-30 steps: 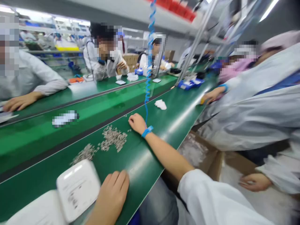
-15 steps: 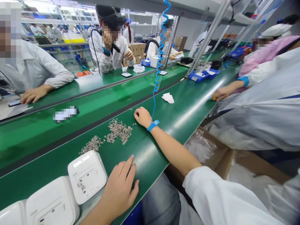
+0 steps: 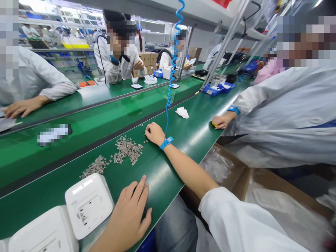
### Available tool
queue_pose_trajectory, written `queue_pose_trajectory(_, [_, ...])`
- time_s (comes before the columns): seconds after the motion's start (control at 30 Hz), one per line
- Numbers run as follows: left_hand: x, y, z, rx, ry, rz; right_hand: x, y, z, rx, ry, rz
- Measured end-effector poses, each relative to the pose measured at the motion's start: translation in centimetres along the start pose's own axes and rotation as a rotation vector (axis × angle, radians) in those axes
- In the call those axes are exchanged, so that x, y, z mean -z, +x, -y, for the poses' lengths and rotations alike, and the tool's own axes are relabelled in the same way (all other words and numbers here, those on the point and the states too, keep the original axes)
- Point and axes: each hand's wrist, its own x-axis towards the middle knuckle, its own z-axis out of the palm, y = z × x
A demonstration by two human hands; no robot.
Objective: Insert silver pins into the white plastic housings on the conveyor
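My left hand (image 3: pixel 132 206) lies low over the green bench, fingers stretched out and apart, to the right of a white square plastic housing (image 3: pixel 89 206). Further up, my right hand (image 3: pixel 154 134) rests on the bench with its fingers curled in; whatever they may hold is hidden. A blue wrist strap (image 3: pixel 166 142) circles that wrist. Left of the right hand is a spread pile of small metal pieces (image 3: pixel 127 149), with a second pile (image 3: pixel 95 166) behind the housing. A few loose pieces lie close to the right fingertips.
A blue coiled cord (image 3: pixel 173 66) hangs down to the strap. Crumpled white paper (image 3: pixel 182 112) lies beyond my right hand. Another white housing (image 3: pixel 43 231) stands at lower left. A green conveyor belt (image 3: pixel 105 112) runs behind. At right, a co-worker's hand (image 3: pixel 222 120) touches the bench.
The view has shifted slightly, moving the bench contents leftward. A small piece seen by my left fingers is no longer visible. The co-worker's hand at right has come nearer along the bench.
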Motion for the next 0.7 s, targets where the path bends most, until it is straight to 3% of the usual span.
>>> queue_pose_trajectory(0.23, [0.0,0.0,-0.1,0.020,0.007,0.009,-0.1,0.0,-0.1,0.002,0.022,0.001])
queue_pose_trajectory(0.4, [-0.3,0.0,0.4,-0.043,0.080,-0.043,0.0,0.1,0.2,-0.013,0.002,-0.011])
queue_pose_trajectory(0.6, [-2.2,0.0,1.8,-0.106,0.135,-0.212,0.1,0.3,0.6,-0.035,-0.072,-0.056])
queue_pose_trajectory(0.7, [-3.6,-0.4,2.2,-0.116,0.150,-0.230,0.3,0.4,0.6,-0.025,-0.102,-0.079])
